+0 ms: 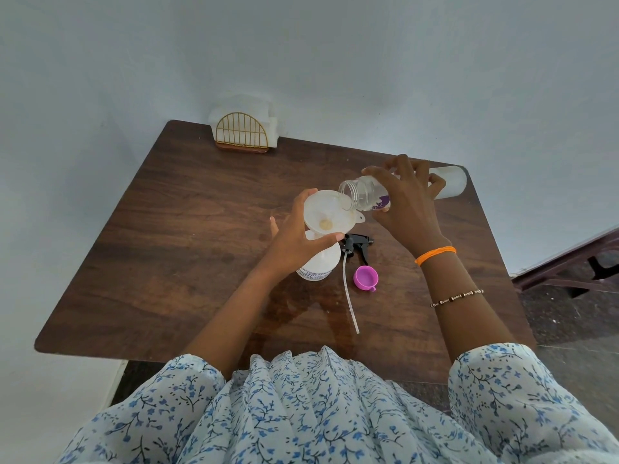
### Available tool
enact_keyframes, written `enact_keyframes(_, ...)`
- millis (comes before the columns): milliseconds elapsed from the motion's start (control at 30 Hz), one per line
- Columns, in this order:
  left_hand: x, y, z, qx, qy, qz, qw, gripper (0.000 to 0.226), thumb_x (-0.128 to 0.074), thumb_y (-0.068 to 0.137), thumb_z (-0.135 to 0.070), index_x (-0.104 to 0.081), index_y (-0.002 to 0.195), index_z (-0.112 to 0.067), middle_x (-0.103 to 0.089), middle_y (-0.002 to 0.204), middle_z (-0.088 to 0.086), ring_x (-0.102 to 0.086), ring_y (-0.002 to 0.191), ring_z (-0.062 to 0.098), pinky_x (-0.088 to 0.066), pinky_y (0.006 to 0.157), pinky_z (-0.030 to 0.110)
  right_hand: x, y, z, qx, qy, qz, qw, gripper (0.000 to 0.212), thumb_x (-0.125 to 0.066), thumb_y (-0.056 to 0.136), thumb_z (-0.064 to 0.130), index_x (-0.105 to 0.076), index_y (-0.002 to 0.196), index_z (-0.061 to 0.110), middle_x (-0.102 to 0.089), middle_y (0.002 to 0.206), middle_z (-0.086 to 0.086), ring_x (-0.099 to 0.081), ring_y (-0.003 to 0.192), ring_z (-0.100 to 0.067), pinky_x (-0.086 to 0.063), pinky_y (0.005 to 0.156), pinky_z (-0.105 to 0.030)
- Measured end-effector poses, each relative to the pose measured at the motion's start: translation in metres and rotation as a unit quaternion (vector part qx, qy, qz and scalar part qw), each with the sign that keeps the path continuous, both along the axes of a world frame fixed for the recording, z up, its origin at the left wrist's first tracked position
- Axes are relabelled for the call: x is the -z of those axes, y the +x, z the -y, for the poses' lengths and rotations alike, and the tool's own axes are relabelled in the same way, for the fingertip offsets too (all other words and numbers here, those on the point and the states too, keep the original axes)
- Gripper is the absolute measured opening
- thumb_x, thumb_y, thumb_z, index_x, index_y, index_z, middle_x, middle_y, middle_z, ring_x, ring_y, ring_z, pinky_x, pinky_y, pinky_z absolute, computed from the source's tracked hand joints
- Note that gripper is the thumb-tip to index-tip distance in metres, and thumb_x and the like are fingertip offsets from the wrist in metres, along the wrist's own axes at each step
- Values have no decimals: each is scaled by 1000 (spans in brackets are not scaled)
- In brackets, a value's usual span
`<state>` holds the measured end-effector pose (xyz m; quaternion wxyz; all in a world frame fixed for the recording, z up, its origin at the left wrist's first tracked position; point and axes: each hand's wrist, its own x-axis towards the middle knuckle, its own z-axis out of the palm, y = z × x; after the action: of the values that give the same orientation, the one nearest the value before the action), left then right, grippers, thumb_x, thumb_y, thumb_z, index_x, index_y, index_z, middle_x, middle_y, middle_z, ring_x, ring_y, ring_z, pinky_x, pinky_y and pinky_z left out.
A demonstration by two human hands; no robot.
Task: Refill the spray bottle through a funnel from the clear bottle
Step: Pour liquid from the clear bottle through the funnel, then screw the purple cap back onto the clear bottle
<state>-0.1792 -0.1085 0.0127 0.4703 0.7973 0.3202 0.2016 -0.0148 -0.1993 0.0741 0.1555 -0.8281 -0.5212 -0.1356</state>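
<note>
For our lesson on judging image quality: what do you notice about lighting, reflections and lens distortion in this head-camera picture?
Head view: soft, even light with only faint shadows; a glossy reflection on the dark wooden table near its front edge; wide-angle bending curves the table's edges; the translucent white funnel and tilted clear plastic bottle are pale and low in contrast, so any liquid is hard to see.

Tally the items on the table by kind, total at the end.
Bottles: 2, the clear bottle and the spray bottle
Funnels: 1, white funnel
Spray trigger heads with dip tube: 1
Purple caps: 1
Gold wire napkin holders: 1
White cylinders at the far right corner: 1
Total: 7
</note>
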Motion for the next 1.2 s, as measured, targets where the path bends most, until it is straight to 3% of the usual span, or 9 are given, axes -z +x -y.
enact_keyframes(333, -5, -1, 0, -7, -17, -10, 1000, 83, -68, 76, -49, -16, 139, -36, -29, 148, -10, -26, 137, 17, 12, 113, 52, 11, -2, 0, -3, 72, -132, 989, 59, -79, 64, 37, -58, 118, 31, -51, 113, -3, -41, 102, -26, -39, 84, -50)
enact_keyframes(500, -6, -3, -7, -16, -59, -4, 998, 81, -66, 72, -59, -21, 136, -39, -33, 145, -10, -27, 137, 20, 10, 114, 53, 11, 4, 1, 28, 130, -247, 960, 61, -74, 56, 22, -60, 115, 27, -50, 106, 2, -42, 100, -19, -44, 86, -49)
enact_keyframes(633, -8, -3, -13, -4, -109, 21, 994, 64, -50, 71, -75, -23, 125, -55, -34, 146, -8, -32, 135, 21, -11, 115, 57, 4, 10, 1, 26, 162, -332, 929, 47, -74, 55, 14, -61, 100, 18, -52, 93, 2, -52, 96, -23, -44, 77, -28)
enact_keyframes(733, -14, -2, -15, -3, -130, 57, 990, 51, -40, 89, -59, -28, 134, -38, -37, 145, -1, -39, 126, 15, -31, 104, 35, -3, 13, -1, 33, 182, -391, 902, 41, -75, 59, 9, -56, 93, 21, -57, 95, -4, -57, 92, -24, -46, 78, -30)
enact_keyframes(833, -20, 1, -19, -12, -115, 66, 991, 50, -35, 94, -47, -28, 140, -28, -38, 143, 0, -36, 117, 6, -31, 92, 27, -7, 19, -6, 39, 206, -425, 880, 43, -75, 60, 13, -59, 100, 18, -61, 106, -16, -61, 94, -26, -52, 82, -38)
enact_keyframes(933, -29, 9, -28, -22, -75, 83, 993, 49, -47, 92, -45, -34, 136, -31, -44, 134, -6, -40, 121, 7, -36, 98, 31, -16, 22, -10, 34, 240, -442, 864, 44, -76, 65, 10, -61, 106, 14, -64, 108, -13, -63, 94, -20, -52, 80, -29)
enact_keyframes(1067, -55, 34, -41, 8, 55, 80, 995, 54, -64, 86, -29, -41, 134, -27, -48, 133, -9, -40, 124, 7, -31, 100, 27, -37, 22, -19, -4, 281, -437, 854, 50, -78, 67, 8, -59, 113, 10, -65, 111, -7, -62, 96, -15, -51, 75, -15)
enact_keyframes(1200, -81, 67, -42, 71, 65, 99, 990, 64, -70, 80, -32, -41, 136, -24, -46, 139, -7, -41, 125, 5, -34, 102, 24, -59, 22, -31, -12, 314, -411, 856, 51, -81, 68, 20, -60, 114, 16, -65, 112, -1, -61, 99, -13, -53, 77, -24)
